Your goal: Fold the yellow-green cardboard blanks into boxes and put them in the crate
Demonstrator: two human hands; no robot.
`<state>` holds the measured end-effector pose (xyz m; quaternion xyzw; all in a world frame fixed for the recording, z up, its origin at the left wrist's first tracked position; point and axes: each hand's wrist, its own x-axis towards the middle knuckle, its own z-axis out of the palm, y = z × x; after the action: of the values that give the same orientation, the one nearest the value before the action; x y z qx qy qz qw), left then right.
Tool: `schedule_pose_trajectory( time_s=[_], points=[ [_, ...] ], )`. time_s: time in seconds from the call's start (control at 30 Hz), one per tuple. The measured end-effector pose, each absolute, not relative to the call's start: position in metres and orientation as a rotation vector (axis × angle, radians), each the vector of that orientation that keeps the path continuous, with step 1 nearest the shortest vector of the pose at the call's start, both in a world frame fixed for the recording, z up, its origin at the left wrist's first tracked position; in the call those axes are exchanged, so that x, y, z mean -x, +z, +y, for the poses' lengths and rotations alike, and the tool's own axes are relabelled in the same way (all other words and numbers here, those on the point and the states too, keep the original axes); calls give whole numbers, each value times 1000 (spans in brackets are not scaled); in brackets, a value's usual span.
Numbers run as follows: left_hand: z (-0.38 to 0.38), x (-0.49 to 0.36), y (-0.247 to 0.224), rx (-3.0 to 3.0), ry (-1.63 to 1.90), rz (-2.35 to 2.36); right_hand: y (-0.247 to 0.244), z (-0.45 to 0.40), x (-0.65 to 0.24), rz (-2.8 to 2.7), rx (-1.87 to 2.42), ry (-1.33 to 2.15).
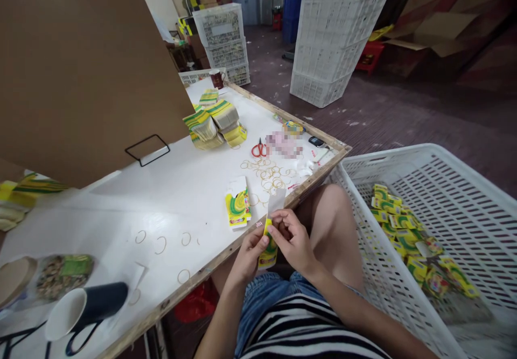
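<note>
A small yellow and green printed carton [268, 255] is held over my lap, just off the table's edge, with a white flap sticking up from its top. My left hand [253, 250] grips its left side, thumb on the front. My right hand [293, 239] pinches the carton near its upper end; some of its fingers are hidden behind. On the table in front lies a short stack of similar flat cartons [237, 204]. Loose rubber bands [269, 173] are scattered just beyond that stack.
Bundled cartons [218, 122], red-handled scissors [259, 149] and a phone [315, 141] lie farther back on the table [177, 187]. A dark mug [91, 308] lies at left. To my right, a white plastic basket [428, 157] holds several yellow boxes [404, 230]. Stacked white crates [323, 41] stand behind.
</note>
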<state>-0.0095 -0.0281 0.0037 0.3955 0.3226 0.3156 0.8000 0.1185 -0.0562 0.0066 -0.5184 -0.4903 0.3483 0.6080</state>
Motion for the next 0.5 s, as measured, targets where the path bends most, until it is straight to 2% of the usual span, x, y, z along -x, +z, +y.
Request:
schedule_pose_trajectory(
  time_s=[0.1,0.27,0.4,0.5],
  points=[
    [-27,11,0,-844,739,716,8,-58,-119,-1185,1205,794],
    [-25,13,-8,-889,852,870,3,-57,-115,-1124,1321,575],
    [-22,13,-10,-923,868,915,0,-55,-116,-1085,1400,582],
    [-18,16,-12,-950,880,927,15,-58,-120,-1139,1350,557]
  ],
)
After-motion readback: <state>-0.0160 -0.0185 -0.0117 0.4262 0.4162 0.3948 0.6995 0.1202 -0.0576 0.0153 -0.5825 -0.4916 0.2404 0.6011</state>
